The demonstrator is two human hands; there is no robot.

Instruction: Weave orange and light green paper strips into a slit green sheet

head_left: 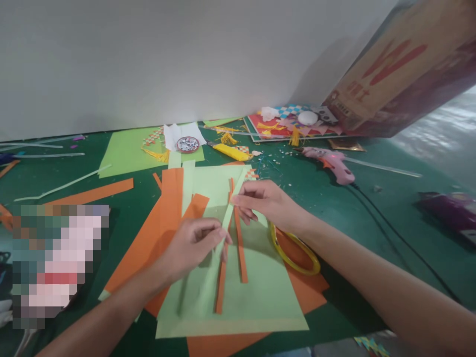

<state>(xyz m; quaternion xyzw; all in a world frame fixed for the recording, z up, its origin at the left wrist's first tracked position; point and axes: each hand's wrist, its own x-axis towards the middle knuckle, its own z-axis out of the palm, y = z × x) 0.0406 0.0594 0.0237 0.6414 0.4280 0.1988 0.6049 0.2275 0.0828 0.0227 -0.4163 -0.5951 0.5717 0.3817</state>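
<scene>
A narrow pale green paper strip (228, 214) runs slantwise between my hands. My left hand (197, 243) pinches it lower down, and my right hand (262, 201) grips it higher up between thumb and fingers. Beneath lies a light green paper sheet (267, 297) with two thin orange paper strips (241, 250) on it, partly covered by my hands. Orange paper (148, 248) sticks out to the left of the sheet and under it. Yellow-handled scissors (316, 265) lie beside my right wrist, their blades hidden.
A pink glue gun (334, 163) with a black cord rests at the right, near a purple packet (449, 213). A yellow cutter (232, 152) and a round patterned piece (188, 144) lie at the back. A large paper bag (390, 74) stands back right; a blurred-out item (63, 263) is at left.
</scene>
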